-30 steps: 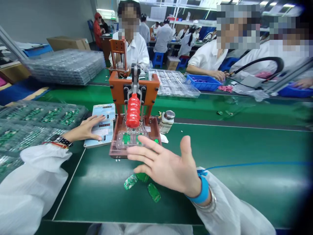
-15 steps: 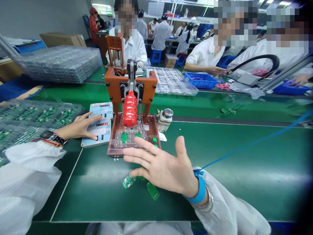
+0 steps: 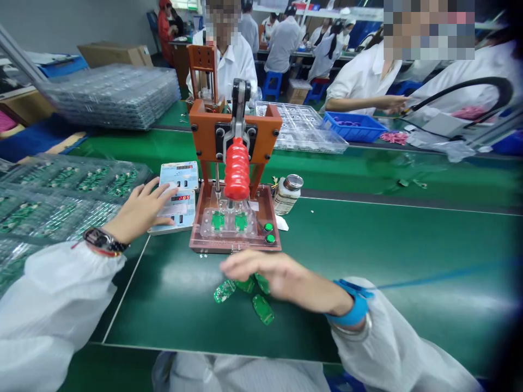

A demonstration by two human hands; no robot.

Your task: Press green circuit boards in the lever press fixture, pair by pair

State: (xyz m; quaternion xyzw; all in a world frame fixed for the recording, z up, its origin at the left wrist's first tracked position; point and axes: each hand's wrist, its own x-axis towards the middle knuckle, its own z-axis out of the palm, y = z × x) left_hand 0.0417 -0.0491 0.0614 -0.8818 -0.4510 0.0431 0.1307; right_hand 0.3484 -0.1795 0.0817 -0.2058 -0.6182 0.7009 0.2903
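Note:
My left hand (image 3: 141, 211) has its fingers spread, the tips reaching onto two light-blue meter boxes with red digits, an upper box (image 3: 178, 173) and a lower box (image 3: 183, 209). Somewhat blurred, my right hand (image 3: 272, 272) is stretched out edge-on above several loose green circuit boards (image 3: 262, 309), partly covering them; I see nothing held in it. Behind it stands an orange press (image 3: 265, 128) with a red ribbed handle (image 3: 237, 171). Two green boards (image 3: 241, 221) sit in the clear fixture (image 3: 210, 228) on its base, beside two green buttons (image 3: 268, 233).
Trays of circuit boards (image 3: 77, 179) lie at the left, with stacked clear trays (image 3: 118, 98) behind. A lidded bottle (image 3: 289, 194) stands right of the press. A blue cord (image 3: 433, 277) runs rightward from my wrist strap. People in white coats sit across the bench around a blue bin (image 3: 353, 128).
My right hand has turned from palm showing to edge-on and dropped away from the press base. My left hand stays at the meter boxes. The whole view has shifted slightly.

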